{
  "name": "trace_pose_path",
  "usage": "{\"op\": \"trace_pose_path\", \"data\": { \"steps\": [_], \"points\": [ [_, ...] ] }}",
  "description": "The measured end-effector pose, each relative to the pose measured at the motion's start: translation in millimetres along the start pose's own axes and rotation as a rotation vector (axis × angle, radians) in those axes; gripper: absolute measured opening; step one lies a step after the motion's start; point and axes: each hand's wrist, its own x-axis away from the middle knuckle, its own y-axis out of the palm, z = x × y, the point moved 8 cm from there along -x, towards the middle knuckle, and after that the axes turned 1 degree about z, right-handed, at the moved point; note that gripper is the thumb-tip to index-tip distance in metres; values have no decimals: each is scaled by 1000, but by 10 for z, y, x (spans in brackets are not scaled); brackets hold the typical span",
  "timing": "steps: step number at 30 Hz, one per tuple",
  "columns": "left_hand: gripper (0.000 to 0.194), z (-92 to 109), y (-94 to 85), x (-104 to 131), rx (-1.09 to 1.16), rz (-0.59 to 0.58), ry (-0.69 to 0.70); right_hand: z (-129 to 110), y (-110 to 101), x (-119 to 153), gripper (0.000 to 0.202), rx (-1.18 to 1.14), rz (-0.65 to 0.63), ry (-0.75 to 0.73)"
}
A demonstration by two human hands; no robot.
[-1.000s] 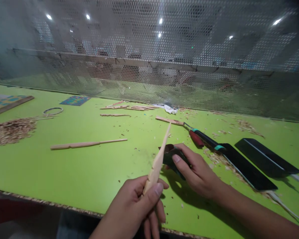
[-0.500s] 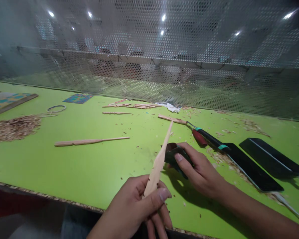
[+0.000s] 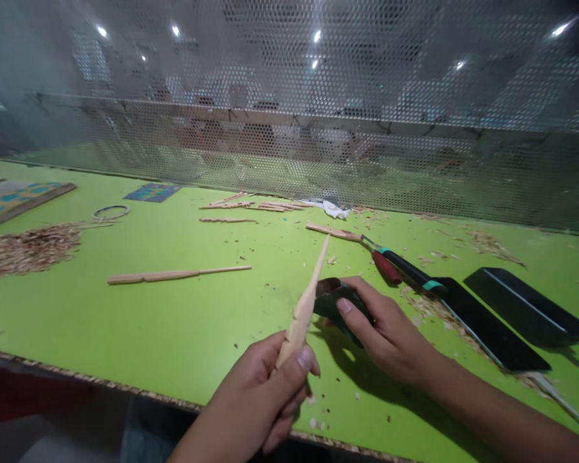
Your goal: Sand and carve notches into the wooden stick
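Note:
My left hand [image 3: 275, 392] grips the thick lower end of a pale carved wooden stick [image 3: 305, 308], with the thumb on top. The stick's narrow tip points up and away from me, and notches show along its near part. My right hand [image 3: 386, 328] pinches a folded dark sheet of sandpaper [image 3: 340, 305] between thumb and fingers. The sandpaper's left edge is right beside the stick; whether they touch, I cannot tell. Farther left on the green table [image 3: 183, 334] lies another carved stick [image 3: 174, 276] with a thin end.
Phone-like black slabs [image 3: 495, 331] lie at the right with white cables. Behind my right hand are a black-handled tool [image 3: 408, 267] and a red handle [image 3: 386, 269]. Wood shavings [image 3: 29, 247] are heaped at left. Several thin sticks [image 3: 275, 206] lie near the perforated screen [image 3: 289, 141].
My left hand has rolled the stick about its length and closed more tightly around it. Its tip has shifted slightly left. The right hand with the sandpaper has barely moved.

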Motion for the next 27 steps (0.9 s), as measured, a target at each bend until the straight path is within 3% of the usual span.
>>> {"op": "trace_pose_path", "data": {
  "steps": [5, 9, 19, 27],
  "points": [
    [45, 22, -46, 8, 115, 2, 73, 8, 10, -14, 27, -11, -8, 3],
    [33, 35, -4, 11, 46, -4, 63, 7, 6, -13, 26, -4, -10, 2],
    [48, 60, 48, -42, -12, 18, 90, -16, 6, -21, 27, 16, -8, -18],
    [45, 26, 36, -51, -32, 45, 74, -7, 19, -10, 25, 9, -29, 6]
  ]
}}
